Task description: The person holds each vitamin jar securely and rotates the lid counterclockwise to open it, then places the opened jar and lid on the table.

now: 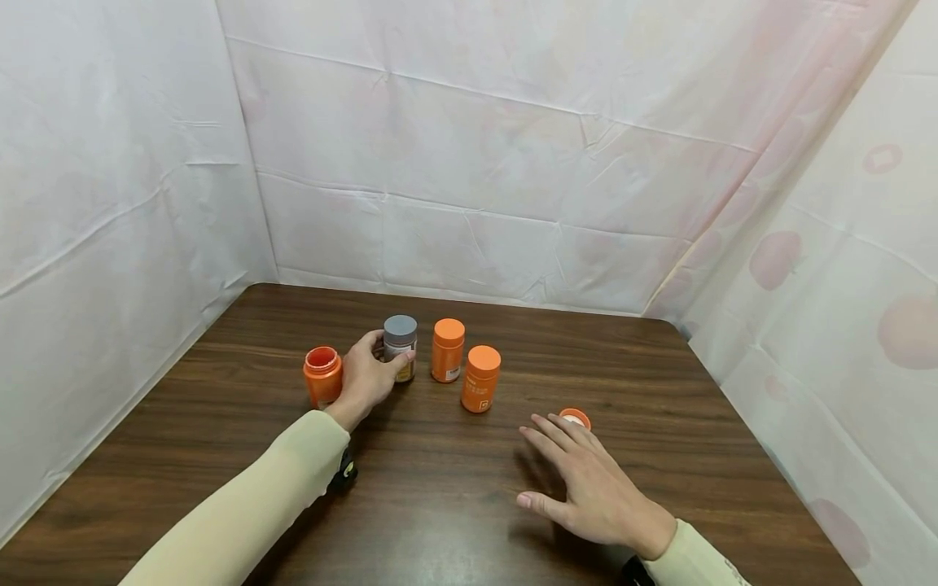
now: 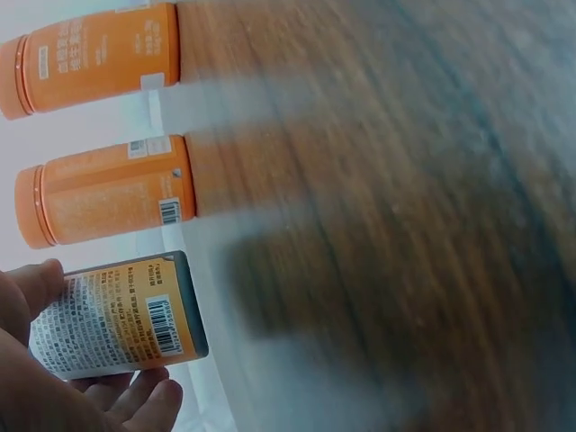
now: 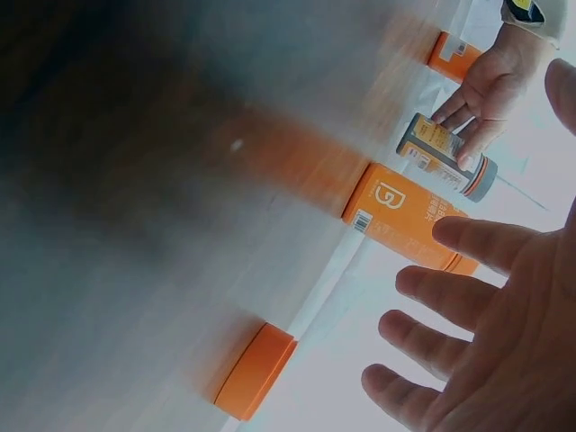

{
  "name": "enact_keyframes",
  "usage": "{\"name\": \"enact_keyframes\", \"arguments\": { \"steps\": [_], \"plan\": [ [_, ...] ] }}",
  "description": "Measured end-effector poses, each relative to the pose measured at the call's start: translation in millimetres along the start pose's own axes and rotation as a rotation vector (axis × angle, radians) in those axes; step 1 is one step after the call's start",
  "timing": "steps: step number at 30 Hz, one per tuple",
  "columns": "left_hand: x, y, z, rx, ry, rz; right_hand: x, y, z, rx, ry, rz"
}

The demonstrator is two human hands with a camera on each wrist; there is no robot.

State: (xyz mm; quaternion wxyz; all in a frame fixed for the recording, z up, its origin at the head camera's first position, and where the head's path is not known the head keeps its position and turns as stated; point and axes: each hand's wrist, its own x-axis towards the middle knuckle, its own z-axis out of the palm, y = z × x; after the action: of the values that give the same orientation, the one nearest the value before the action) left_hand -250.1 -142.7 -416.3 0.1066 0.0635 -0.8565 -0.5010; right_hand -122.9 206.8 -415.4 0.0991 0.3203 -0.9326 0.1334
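Note:
My left hand (image 1: 369, 376) grips a grey-capped bottle (image 1: 400, 340), thumb on one side and fingers round the other. Its yellow and white label with a barcode faces the left wrist camera. Left of that hand stands an uncapped orange bottle (image 1: 323, 376), its mouth facing up and its lower side partly behind the wrist. To the right are two capped orange bottles, one farther back (image 1: 448, 351) and one nearer (image 1: 480, 379). My right hand (image 1: 586, 488) is held palm down with its fingers spread, holding nothing. Just beyond its fingers lies an orange cap (image 1: 576, 417), partly covered by them in the head view.
The dark wood-grain table (image 1: 440, 488) is bounded by pale hanging sheets (image 1: 476, 146) at the back and both sides. A black wrist device (image 1: 343, 472) shows at the left sleeve.

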Motion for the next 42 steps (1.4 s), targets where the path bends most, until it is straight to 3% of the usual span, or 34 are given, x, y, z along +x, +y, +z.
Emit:
{"name": "enact_keyframes", "arguments": {
  "steps": [24, 31, 42],
  "plan": [
    [-26.3, 5.2, -8.6, 0.008, -0.013, 0.099, 1.8, -3, -2, 0.046, 0.019, -0.007],
    [-36.1, 10.3, -7.9, 0.019, -0.042, 0.103, 2.4, -5, -2, 0.071, 0.017, 0.007],
    [-51.5, 16.1, -6.3, -0.006, -0.068, 0.184, 4.1, -7, -1, 0.086, 0.022, 0.018]
  ]
}}
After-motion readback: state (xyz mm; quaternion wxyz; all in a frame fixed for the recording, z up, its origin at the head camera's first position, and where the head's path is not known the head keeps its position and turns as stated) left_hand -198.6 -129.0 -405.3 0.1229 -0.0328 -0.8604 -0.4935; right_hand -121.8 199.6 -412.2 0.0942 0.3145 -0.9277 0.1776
